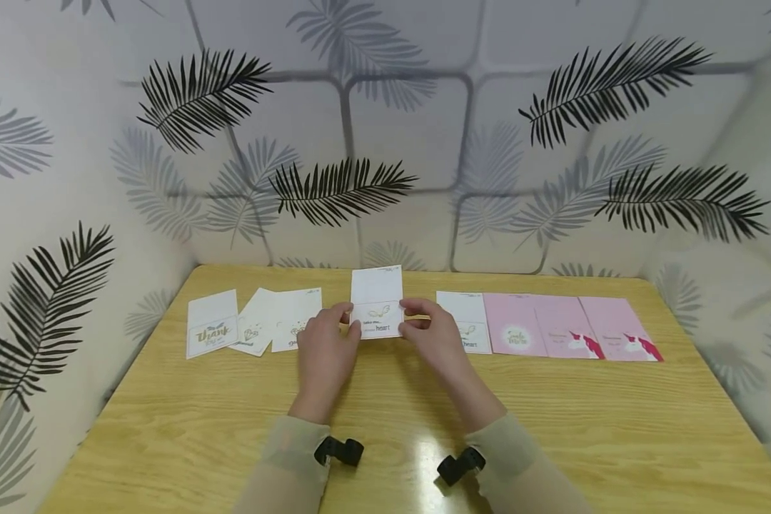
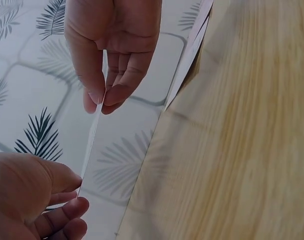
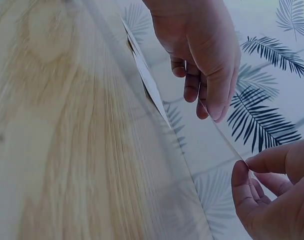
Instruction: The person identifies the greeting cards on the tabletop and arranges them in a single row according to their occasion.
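A white card (image 1: 377, 287) with a gold winged design and the word "heart" is held up at the middle of the table's far side. My left hand (image 1: 326, 357) pinches its left edge between thumb and fingers. On the opposite edge, my right hand (image 1: 438, 343) has the same kind of pinch. Seen nearly edge-on in the left wrist view, the card (image 2: 90, 142) stretches between the left hand (image 2: 32, 195) and the right hand (image 2: 114, 35). The right wrist view also shows the thin card (image 3: 226, 137) spanning both hands.
To the left lie a "Thank you" card (image 1: 212, 325) and two overlapping white cards (image 1: 295, 319). Right of the hands, another heart card (image 1: 460, 308) adjoins a pink card (image 1: 510, 321) and two unicorn cards (image 1: 610, 321). A leaf-patterned wall (image 1: 411, 235) borders the wooden table (image 1: 585, 421).
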